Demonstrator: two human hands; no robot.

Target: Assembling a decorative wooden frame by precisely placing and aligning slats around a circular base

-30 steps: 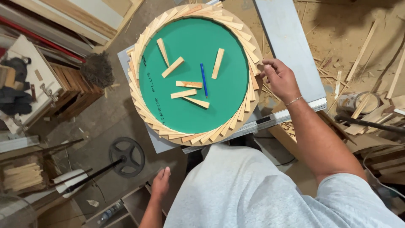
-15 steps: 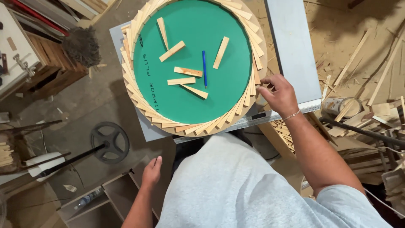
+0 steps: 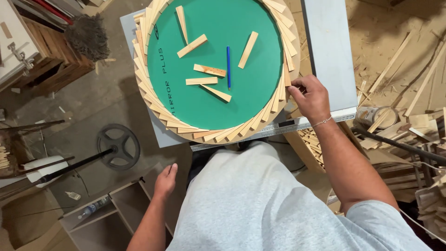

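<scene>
Two hands were apart; the right hand (image 3: 310, 96) pinched a wooden slat (image 3: 286, 76) on the disc (image 3: 223, 28) rim; the left hand (image 3: 165, 181) hung half open, empty, below the surface (image 3: 330, 51).

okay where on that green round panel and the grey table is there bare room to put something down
On the green disc, the lower patch between the loose wooden strips and the slat ring is bare. So is the grey table strip right of the ring, above the right hand. The disc's middle is crowded: strips and a blue pencil.
</scene>
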